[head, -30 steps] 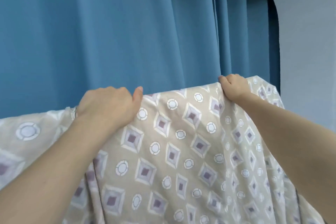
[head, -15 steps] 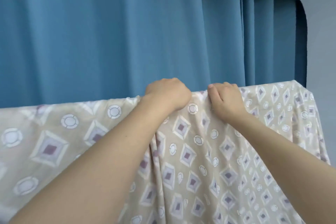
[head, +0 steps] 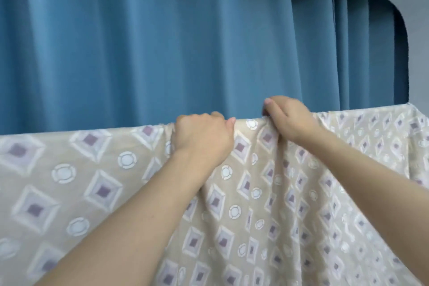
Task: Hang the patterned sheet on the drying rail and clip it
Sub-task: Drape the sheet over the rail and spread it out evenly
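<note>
The left hand grips the top edge of the patterned sheet, fingers curled over the fold and thumb pressed against the near face of the cloth. The right hand sits just beside it, to the right and slightly higher, pinching a bunched ridge of the same edge between thumb and curled fingers.

The beige sheet, printed with purple-centred diamonds and white rings, hangs in a straight line across the width of the view, its top edge level and its near side falling toward the person in loose folds below the two forearms. The drying rail itself is hidden under the cloth. A blue curtain in deep pleats fills the background, and a strip of grey wall shows at the far right.

Half a second earlier the hands were almost touching at the fold; now a short stretch of sheet shows between them, and the right hand has risen above the edge line with the cloth gathered under it. A second ago the hands were well apart, the left one far out along the sheet, and the top edge sloped and sagged; it now runs nearly flat from the left border to the right corner.
</note>
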The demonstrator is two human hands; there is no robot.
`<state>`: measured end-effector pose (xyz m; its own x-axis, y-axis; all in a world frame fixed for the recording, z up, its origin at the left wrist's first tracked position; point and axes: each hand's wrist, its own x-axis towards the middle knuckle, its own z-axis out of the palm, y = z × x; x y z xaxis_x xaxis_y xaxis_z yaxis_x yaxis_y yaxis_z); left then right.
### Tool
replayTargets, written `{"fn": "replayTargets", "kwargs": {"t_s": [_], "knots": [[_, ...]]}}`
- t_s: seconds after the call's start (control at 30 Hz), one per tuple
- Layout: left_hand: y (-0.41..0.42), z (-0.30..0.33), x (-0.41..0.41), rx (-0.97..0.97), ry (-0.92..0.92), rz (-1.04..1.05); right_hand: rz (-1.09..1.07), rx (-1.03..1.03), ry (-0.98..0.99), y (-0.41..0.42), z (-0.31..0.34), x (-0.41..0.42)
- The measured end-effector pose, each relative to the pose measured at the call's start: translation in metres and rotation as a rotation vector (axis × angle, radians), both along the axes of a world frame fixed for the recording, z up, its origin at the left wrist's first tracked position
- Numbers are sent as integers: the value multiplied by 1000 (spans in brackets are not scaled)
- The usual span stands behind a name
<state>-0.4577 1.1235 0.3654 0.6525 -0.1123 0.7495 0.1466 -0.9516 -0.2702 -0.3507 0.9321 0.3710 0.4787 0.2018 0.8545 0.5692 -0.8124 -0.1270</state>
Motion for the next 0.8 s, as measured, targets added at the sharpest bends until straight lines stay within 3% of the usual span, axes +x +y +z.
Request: {"fn": "replayTargets", "kwargs": {"t_s": [0.17,0.43,0.63,0.8], "knots": [[32,4,-14,-50,30,-35,-78,-20,-33,50,-16,-23],[164,-5,-93,-70,-135,194,-256,-31,138,49,-5,-34],[196,-3,-113,-63,-134,79,140,-197,-24,180,-2,-131],[257,-2,-158,-169,-248,261,236,-296,-149,287,2,-181]]}}
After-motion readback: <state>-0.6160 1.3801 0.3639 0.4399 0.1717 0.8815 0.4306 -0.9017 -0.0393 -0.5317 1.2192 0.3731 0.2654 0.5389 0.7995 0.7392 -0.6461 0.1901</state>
